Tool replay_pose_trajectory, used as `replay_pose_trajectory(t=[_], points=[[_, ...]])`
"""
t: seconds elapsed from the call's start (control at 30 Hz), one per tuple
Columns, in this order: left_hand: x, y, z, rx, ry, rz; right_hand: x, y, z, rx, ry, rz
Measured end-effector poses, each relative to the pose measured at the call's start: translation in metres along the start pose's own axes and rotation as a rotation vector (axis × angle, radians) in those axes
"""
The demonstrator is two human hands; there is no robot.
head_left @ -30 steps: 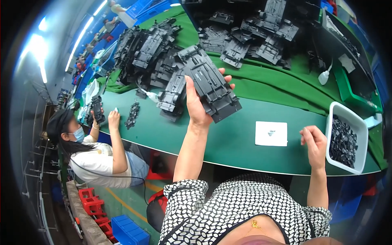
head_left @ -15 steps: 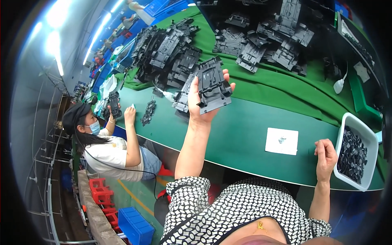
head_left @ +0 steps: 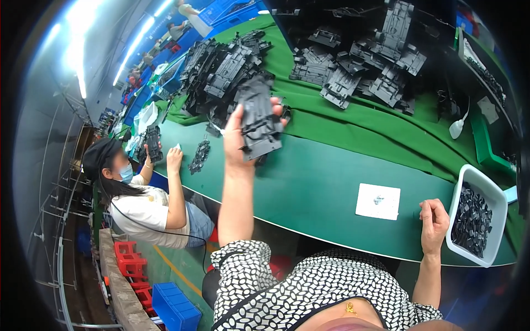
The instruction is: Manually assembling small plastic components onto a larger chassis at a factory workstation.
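My left hand (head_left: pixel 238 151) grips a black moulded plastic chassis plate (head_left: pixel 258 121), shaped like a toy car's underside, and holds it above the green table. The plate is slightly blurred, and my fingers show along its right edge. My right hand (head_left: pixel 434 225) is closed near the table's front edge, with fingers curled and pressed together; anything in them is hidden. Just right of it stands a white plastic tub (head_left: pixel 499 220) with many small black parts (head_left: pixel 470 220). Left of that hand lies a white card (head_left: pixel 365 207) with a small bluish patch.
A heap of similar chassis plates (head_left: pixel 227 69) rises at the back left on green cloth (head_left: pixel 331 118). More plates (head_left: pixel 389 85) lie at the back right. A co-worker (head_left: pixel 146 207) sits at left holding a black part, with another black part (head_left: pixel 200 156) lying nearby.
My left hand has moved left with the chassis plate, which now covers part of the heap's near edge. My right hand stays closed beside the tub.
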State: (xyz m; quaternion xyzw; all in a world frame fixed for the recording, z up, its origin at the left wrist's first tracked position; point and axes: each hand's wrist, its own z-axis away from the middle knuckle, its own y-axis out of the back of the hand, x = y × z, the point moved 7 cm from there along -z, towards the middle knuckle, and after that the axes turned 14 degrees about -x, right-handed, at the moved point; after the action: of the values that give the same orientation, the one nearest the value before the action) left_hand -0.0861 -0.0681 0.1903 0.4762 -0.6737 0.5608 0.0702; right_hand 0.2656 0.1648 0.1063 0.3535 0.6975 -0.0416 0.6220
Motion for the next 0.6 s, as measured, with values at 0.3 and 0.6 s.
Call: replay_pose_trajectory(t=[0.3,0.6], points=[[0.096,0.064,0.007,0.394,0.403,-0.799,-0.009,-0.002,-0.008,-0.021,0.02,0.071],[0.083,0.098,-0.002,0.369,0.61,-0.893,-0.006,-0.004,-0.007,-0.009,-0.003,0.111]])
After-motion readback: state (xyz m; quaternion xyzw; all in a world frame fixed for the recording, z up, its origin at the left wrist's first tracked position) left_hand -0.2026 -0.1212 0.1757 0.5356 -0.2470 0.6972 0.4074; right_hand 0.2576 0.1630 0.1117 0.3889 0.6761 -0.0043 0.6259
